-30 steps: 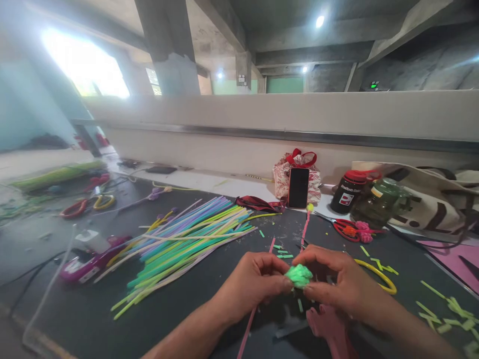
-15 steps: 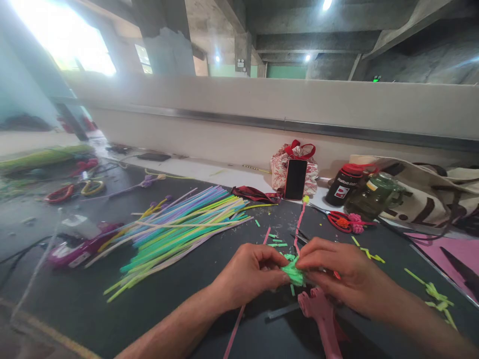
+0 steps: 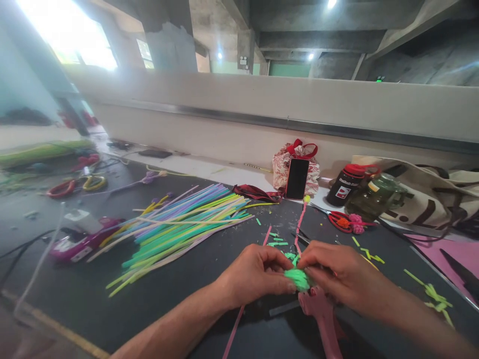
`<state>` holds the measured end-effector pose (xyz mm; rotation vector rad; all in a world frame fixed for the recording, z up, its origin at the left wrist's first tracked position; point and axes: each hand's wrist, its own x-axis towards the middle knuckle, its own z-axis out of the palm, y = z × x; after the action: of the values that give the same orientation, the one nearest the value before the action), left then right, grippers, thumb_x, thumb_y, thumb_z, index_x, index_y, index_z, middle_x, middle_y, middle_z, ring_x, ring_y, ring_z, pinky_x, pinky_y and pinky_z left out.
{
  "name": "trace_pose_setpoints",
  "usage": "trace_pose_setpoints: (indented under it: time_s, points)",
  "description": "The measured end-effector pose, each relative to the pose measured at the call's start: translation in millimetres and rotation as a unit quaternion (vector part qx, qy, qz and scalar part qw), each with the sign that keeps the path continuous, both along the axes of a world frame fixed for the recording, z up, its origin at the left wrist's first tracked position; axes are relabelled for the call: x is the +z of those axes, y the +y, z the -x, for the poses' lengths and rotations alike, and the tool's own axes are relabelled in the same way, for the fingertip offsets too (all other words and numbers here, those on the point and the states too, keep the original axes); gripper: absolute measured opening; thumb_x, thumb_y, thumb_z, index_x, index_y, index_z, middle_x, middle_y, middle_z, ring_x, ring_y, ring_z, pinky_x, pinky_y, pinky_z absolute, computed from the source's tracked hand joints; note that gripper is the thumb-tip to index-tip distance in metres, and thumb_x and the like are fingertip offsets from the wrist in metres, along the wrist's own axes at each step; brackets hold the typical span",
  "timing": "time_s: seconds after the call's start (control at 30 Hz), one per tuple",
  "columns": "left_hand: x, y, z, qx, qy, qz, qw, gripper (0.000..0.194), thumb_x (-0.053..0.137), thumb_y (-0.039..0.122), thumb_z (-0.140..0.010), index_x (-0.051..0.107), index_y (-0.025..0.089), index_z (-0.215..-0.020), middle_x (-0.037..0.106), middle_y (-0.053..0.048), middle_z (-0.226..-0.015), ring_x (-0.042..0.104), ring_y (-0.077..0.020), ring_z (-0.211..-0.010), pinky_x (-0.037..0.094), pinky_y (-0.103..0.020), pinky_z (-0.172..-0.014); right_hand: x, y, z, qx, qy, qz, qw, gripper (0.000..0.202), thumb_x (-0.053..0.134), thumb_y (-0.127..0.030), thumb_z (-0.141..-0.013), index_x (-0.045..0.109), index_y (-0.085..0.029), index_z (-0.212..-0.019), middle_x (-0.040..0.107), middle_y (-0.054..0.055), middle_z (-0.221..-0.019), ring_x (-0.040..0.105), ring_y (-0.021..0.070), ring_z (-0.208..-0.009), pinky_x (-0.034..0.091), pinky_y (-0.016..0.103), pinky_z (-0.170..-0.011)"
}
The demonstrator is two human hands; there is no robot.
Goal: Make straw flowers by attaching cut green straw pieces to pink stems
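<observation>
Between my two hands is a small bright green bundle of pipe cleaner (image 3: 297, 280), fuzzy and folded together. My left hand (image 3: 258, 271) pinches it from the left, thumb below and fingers above. From the right, my right hand (image 3: 335, 269) closes its fingertips on the bundle's upper edge. Short green cut pieces (image 3: 277, 243) lie just beyond the fingers. A pink stem (image 3: 300, 222) with a yellow tip stands out behind them. Close under my right hand lies a pink object with a rounded, lobed end (image 3: 318, 314), partly covered; I cannot make out its kind.
Many coloured pipe cleaners (image 3: 187, 224) lie spread to the left. A purple power strip (image 3: 88, 239) is farther left. At the back stand a phone (image 3: 297, 179), a patterned bag (image 3: 282, 167), a black bottle (image 3: 343, 187) and a green jug (image 3: 374, 199). Red-handled scissors (image 3: 339, 222) lie nearby.
The green bundle has turned a little in my fingers and shows a rounder side. Both hands keep their pinch, and the camera view has shifted slightly.
</observation>
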<state>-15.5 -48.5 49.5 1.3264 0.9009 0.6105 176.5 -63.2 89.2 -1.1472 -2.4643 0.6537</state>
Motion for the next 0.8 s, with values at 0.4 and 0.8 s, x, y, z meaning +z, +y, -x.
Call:
trace_pose_setpoints:
  time_s: [0.4, 0.8]
  points:
    - [1.2, 1.3, 2.0, 0.023, -0.134, 0.084, 0.987, 0.031, 0.073, 0.036, -0.055, 0.062, 0.013, -0.072, 0.053, 0.004, -0.051, 0.035, -0.0024, -0.038, 0.021, -0.016, -0.037, -6.3, -4.1, -0.2, -0.079, 0.228, 0.080, 0.967, 0.020, 0.059, -0.025, -0.077, 0.060, -0.025, -0.098, 0.059, -0.002, -0.089, 0.053, 0.0116, -0.073, 0.042, 0.020, -0.062]
    - [-4.4, 0.6, 1.9, 0.014, -0.144, 0.062, 0.988, 0.035, 0.072, 0.042, -0.059, 0.062, 0.012, -0.074, 0.054, 0.003, -0.052, 0.041, -0.0029, -0.038, 0.021, -0.015, -0.035, -17.3, -0.4, 11.8, -0.065, 0.232, 0.001, 0.971, 0.011, 0.064, -0.021, -0.074, 0.060, -0.020, -0.084, 0.057, 0.000, -0.082, 0.050, 0.0097, -0.062, 0.040, 0.020, -0.055]
